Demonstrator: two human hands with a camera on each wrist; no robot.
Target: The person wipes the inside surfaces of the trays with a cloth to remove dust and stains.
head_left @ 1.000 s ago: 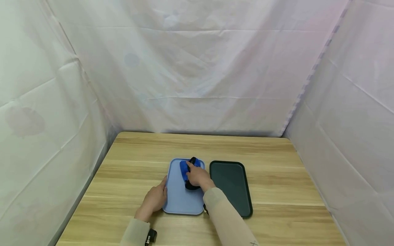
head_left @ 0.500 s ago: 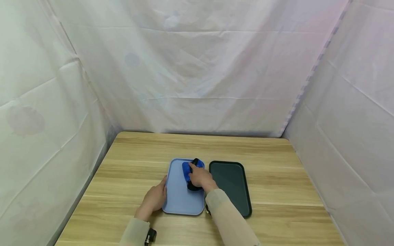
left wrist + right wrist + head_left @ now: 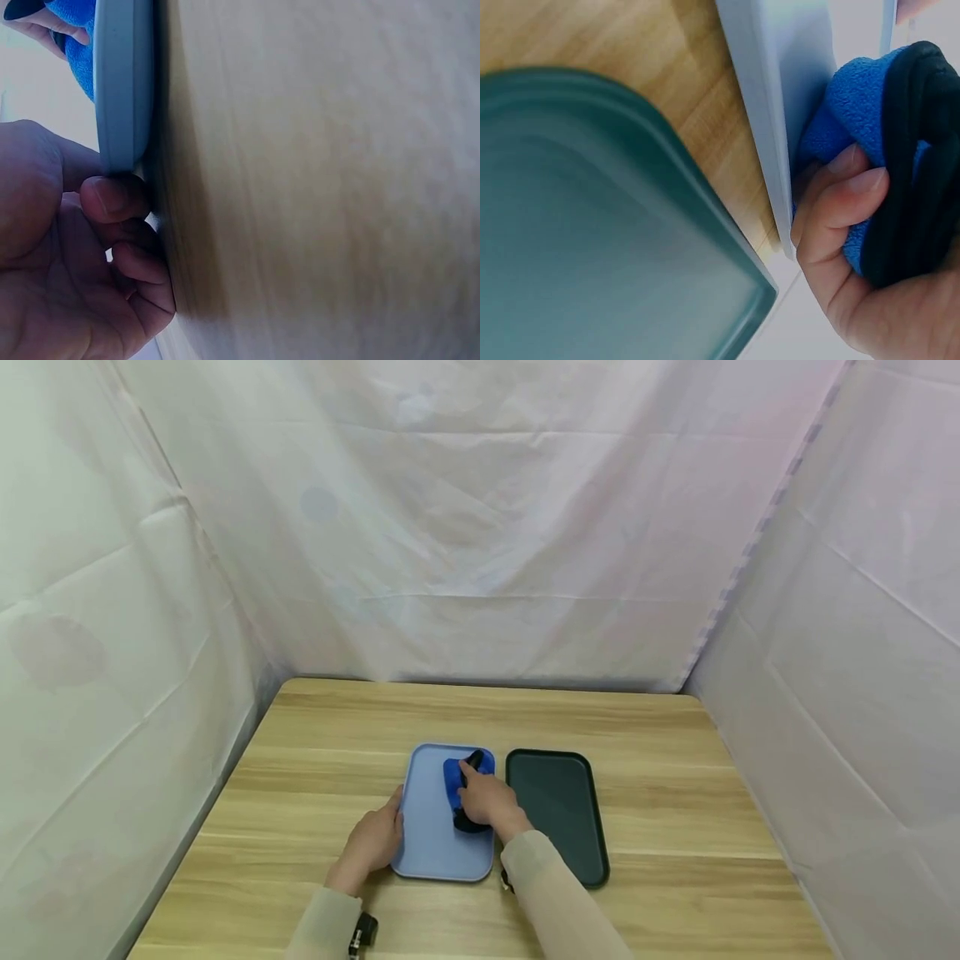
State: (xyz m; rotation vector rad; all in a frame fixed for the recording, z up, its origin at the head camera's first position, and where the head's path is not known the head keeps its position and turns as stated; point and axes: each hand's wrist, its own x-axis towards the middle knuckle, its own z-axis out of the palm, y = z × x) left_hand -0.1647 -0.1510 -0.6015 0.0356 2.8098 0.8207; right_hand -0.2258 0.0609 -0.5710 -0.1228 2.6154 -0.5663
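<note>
A light blue tray [image 3: 431, 852] lies on the wooden table, its long side upright in the head view. At the tray's left edge my left hand [image 3: 377, 839] pinches the rim; in the left wrist view the curled fingers [image 3: 112, 199] meet the rim from outside, and the thumb passes behind it. My right hand [image 3: 486, 797] grips a bunched blue cloth [image 3: 452, 777] with black edging, pressed on the tray's right half. Fingers [image 3: 847, 199] curl into its folds in the right wrist view. Part of the cloth is hidden under the hand.
To the right of the blue tray lies a dark green tray [image 3: 558, 806], a narrow strip of table between them. The right forearm passes over its near left corner. White fabric sheets [image 3: 480, 527] hang behind the wooden table [image 3: 675, 793] and along both sides.
My right hand has slid the cloth a little to the right and nearer across the blue tray. The left hand keeps its hold on the rim.
</note>
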